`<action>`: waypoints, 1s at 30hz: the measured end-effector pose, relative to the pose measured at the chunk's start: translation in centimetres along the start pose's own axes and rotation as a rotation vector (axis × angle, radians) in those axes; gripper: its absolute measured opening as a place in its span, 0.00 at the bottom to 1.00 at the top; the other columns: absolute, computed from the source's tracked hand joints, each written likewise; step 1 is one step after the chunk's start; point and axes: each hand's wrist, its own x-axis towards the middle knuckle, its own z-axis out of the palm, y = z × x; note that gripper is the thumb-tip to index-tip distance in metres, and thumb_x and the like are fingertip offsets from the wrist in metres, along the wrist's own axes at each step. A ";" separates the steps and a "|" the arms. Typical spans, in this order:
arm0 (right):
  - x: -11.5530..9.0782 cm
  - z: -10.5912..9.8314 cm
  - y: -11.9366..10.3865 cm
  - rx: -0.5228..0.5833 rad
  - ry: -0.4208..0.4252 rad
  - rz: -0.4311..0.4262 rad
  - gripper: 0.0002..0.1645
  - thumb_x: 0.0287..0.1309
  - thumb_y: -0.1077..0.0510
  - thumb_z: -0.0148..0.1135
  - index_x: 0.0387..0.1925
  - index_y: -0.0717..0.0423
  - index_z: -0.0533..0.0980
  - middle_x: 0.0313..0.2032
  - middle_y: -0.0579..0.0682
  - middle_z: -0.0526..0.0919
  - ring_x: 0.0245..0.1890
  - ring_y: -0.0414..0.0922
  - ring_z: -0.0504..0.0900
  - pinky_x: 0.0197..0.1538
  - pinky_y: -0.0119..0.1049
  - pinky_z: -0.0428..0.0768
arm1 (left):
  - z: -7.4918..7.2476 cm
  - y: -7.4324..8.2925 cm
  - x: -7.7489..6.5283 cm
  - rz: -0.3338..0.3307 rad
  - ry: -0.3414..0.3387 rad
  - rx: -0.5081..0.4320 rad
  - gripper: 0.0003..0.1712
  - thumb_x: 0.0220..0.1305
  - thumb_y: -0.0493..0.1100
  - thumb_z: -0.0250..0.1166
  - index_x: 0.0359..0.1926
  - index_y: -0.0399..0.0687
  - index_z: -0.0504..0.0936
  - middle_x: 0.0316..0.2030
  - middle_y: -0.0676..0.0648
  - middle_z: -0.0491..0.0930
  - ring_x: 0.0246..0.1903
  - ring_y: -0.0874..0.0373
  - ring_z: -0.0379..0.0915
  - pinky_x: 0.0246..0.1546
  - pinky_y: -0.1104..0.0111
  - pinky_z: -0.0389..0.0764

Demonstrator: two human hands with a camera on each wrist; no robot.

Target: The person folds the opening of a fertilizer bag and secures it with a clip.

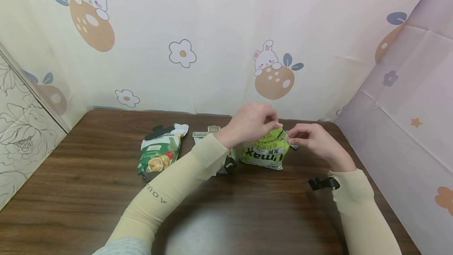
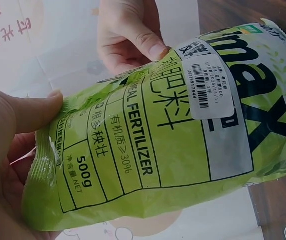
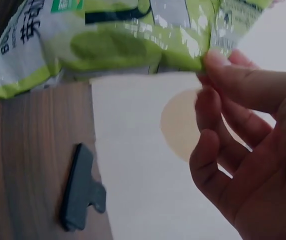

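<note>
A lime-green fertilizer bag (image 1: 265, 150) stands on the table toward the back right, its large printed letters upside down in the head view. My left hand (image 1: 249, 124) pinches the bag's top edge between thumb and fingers; the left wrist view shows the crimped seal beside that thumb. With thumb and forefinger, my right hand (image 1: 316, 141) pinches the bag's upper right side, its other fingers loosely curled. On the bag's printed face is a white barcode label (image 2: 209, 87). A dark sealing clip (image 3: 80, 187) lies on the table near the right hand, mostly hidden in the head view.
To the left lies a green-and-white bag (image 1: 159, 152) with fruit pictures, a black clip (image 1: 159, 132) across its top. Another bag (image 1: 201, 133) in the middle is partly covered by my left forearm. Patterned cloth (image 1: 223, 78) hangs behind the brown wooden table (image 1: 269, 207).
</note>
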 end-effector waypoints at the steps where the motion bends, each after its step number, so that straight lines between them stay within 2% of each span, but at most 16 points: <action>1: 0.0 -0.1 0.3 0.019 -0.012 0.014 0.08 0.60 0.66 0.69 0.41 0.55 0.84 0.37 0.50 0.85 0.35 0.47 0.83 0.38 0.36 0.81 | 0.0 0.0 0.0 -0.004 0.000 0.003 0.08 0.67 0.53 0.67 0.34 0.57 0.84 0.32 0.63 0.80 0.34 0.68 0.72 0.37 0.73 0.73; 4: 0.0 -0.3 1.6 0.034 -0.013 0.084 0.10 0.63 0.62 0.67 0.46 0.56 0.83 0.42 0.52 0.86 0.40 0.51 0.84 0.42 0.37 0.81 | -0.1 -0.2 0.0 -0.013 -0.002 0.002 0.08 0.68 0.53 0.66 0.34 0.57 0.84 0.32 0.63 0.80 0.35 0.68 0.72 0.38 0.72 0.73; 7: 0.0 -0.1 2.9 -0.039 0.033 0.168 0.13 0.67 0.57 0.64 0.50 0.56 0.82 0.46 0.54 0.85 0.45 0.52 0.83 0.46 0.40 0.79 | -0.1 -0.2 0.1 -0.021 -0.012 0.000 0.08 0.68 0.53 0.66 0.34 0.58 0.84 0.31 0.64 0.80 0.34 0.68 0.72 0.37 0.72 0.73; 9: 0.0 0.0 3.7 -0.098 0.078 0.204 0.14 0.68 0.55 0.62 0.51 0.58 0.82 0.48 0.56 0.85 0.47 0.51 0.81 0.48 0.44 0.78 | -0.1 -0.2 0.1 -0.024 -0.016 0.000 0.09 0.68 0.54 0.66 0.34 0.58 0.84 0.31 0.64 0.80 0.33 0.68 0.72 0.37 0.72 0.73; 13: -0.1 0.2 4.8 -0.163 0.142 0.269 0.18 0.71 0.53 0.59 0.54 0.61 0.80 0.50 0.61 0.83 0.52 0.58 0.79 0.51 0.56 0.75 | -0.1 -0.1 0.2 -0.030 -0.026 0.004 0.09 0.68 0.54 0.66 0.36 0.58 0.85 0.32 0.64 0.81 0.33 0.69 0.73 0.37 0.72 0.73; 17: 0.0 0.4 5.7 -0.211 0.179 0.318 0.20 0.72 0.52 0.57 0.57 0.62 0.77 0.53 0.64 0.81 0.53 0.62 0.78 0.52 0.60 0.74 | -0.1 -0.1 0.2 -0.011 -0.017 0.017 0.09 0.68 0.54 0.66 0.35 0.57 0.85 0.32 0.63 0.81 0.32 0.69 0.73 0.36 0.73 0.73; 24: 0.5 1.0 6.8 -0.233 0.137 0.377 0.24 0.75 0.52 0.51 0.60 0.65 0.74 0.56 0.68 0.78 0.54 0.63 0.76 0.52 0.61 0.73 | 0.0 0.1 0.1 0.004 -0.016 0.026 0.09 0.68 0.54 0.66 0.35 0.57 0.85 0.32 0.63 0.82 0.32 0.69 0.72 0.36 0.74 0.72; 30: 1.2 1.4 7.5 -0.193 0.072 0.414 0.25 0.75 0.51 0.50 0.60 0.67 0.74 0.57 0.68 0.77 0.57 0.63 0.74 0.57 0.61 0.70 | 0.0 0.2 0.1 0.000 -0.013 0.018 0.09 0.67 0.54 0.66 0.35 0.57 0.86 0.31 0.63 0.81 0.32 0.69 0.72 0.35 0.74 0.72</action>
